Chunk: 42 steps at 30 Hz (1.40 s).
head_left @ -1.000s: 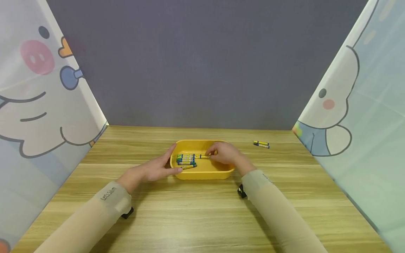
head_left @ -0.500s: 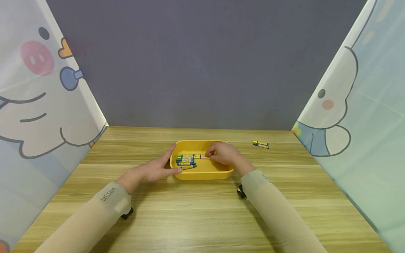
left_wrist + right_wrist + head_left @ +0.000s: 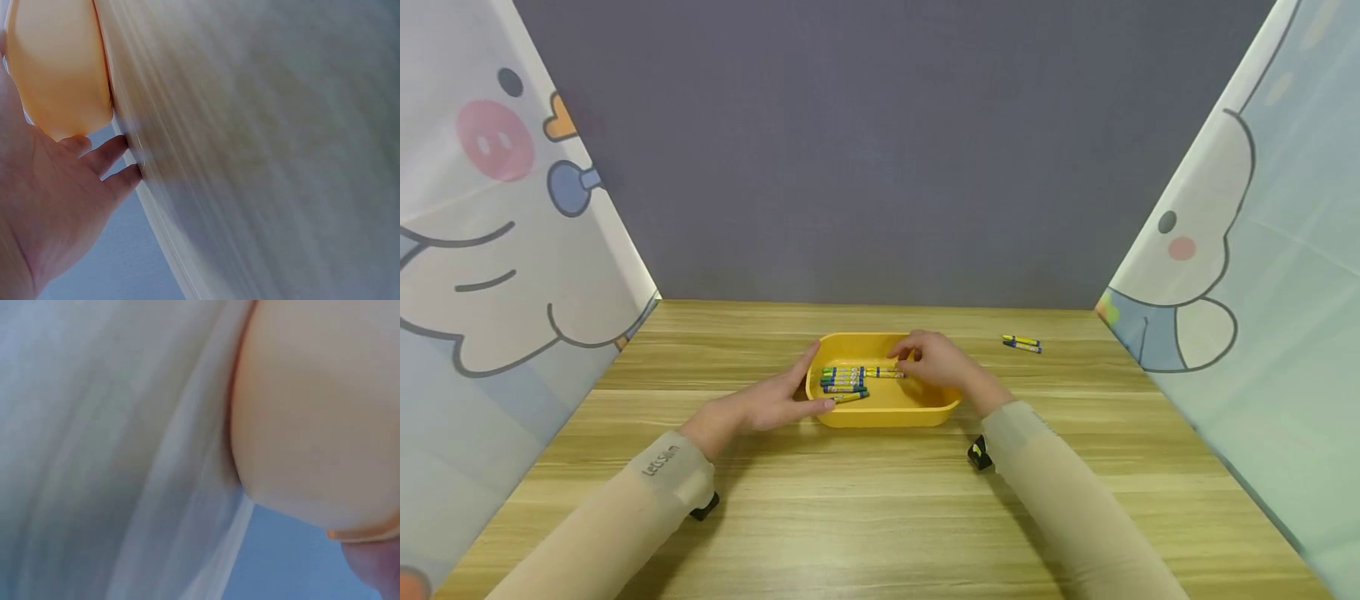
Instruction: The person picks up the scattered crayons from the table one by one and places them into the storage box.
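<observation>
My left hand (image 3: 775, 402) steadies the left end of a yellow plastic box (image 3: 887, 417), its thumb reaching over the front rim and its straight fingers along the end wall. In the left wrist view, the fingers of that hand (image 3: 69, 194) spread beside the box's outer wall (image 3: 62, 69). Inside lie several wrapped crayons, including a row of green ones (image 3: 843, 382) and a slanted dark-tipped one (image 3: 852, 397). Over the box's right half is my right hand (image 3: 932, 360), fingers loosely bent, just right of two end-on yellow crayons (image 3: 885, 374). Nothing shows between its fingertips.
Two more crayons (image 3: 1022, 343), one yellow and one dark blue, lie on the wooden table (image 3: 880, 517) right of the box. A dark grey panel (image 3: 880, 150) stands behind, with printed cloths (image 3: 535, 192) at both sides.
My right hand has let go of a yellow crayon in the box and drawn slightly up and right, leaving the crayon's end showing. The left hand stays at the box.
</observation>
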Motion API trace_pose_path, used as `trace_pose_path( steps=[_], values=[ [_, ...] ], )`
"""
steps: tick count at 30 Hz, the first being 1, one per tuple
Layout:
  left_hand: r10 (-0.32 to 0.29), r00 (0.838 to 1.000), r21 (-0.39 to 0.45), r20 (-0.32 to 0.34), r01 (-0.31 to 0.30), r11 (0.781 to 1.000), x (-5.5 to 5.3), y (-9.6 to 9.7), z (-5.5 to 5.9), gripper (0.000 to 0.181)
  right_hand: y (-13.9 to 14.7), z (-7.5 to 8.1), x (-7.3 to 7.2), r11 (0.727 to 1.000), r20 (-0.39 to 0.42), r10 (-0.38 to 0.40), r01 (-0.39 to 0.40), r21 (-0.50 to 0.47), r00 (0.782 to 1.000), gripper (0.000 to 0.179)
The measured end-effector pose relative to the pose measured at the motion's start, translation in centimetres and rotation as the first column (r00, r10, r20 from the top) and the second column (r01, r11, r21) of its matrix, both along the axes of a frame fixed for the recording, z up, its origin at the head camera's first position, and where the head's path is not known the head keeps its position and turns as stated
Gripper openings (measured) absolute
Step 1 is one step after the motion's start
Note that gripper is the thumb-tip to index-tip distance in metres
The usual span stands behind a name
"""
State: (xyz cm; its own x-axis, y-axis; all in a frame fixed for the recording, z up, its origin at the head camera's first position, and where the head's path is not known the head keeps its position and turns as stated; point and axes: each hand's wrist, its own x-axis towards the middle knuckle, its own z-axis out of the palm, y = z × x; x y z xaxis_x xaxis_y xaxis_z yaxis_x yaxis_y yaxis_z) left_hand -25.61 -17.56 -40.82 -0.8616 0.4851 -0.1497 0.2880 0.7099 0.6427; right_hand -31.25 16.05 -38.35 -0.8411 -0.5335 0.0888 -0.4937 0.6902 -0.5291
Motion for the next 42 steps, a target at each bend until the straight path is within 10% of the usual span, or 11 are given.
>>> trace_pose_path(
  steps=[8, 21, 42],
  values=[
    [-0.001, 1.000, -0.014, -0.010, 0.001, 1.000, 0.1, 0.0, 0.0, 0.119, 3.1, 1.9, -0.1, 0.978, -0.038, -0.125, 0.117, -0.171, 0.991, 0.027],
    [-0.014, 1.000, 0.006, -0.024, 0.014, 1.000, 0.1, -0.1, -0.1, 0.117, 17.7, 0.9, -2.6, 0.940, 0.038, -0.336, 0.337, -0.043, 0.941, 0.037],
    [-0.020, 1.000, 0.023, -0.002, 0.020, 1.000, 0.2, -0.1, 0.1, 0.115, 23.2, -1.5, -3.4, 0.942, 0.068, -0.328, 0.320, 0.101, 0.942, 0.037]
  ],
)
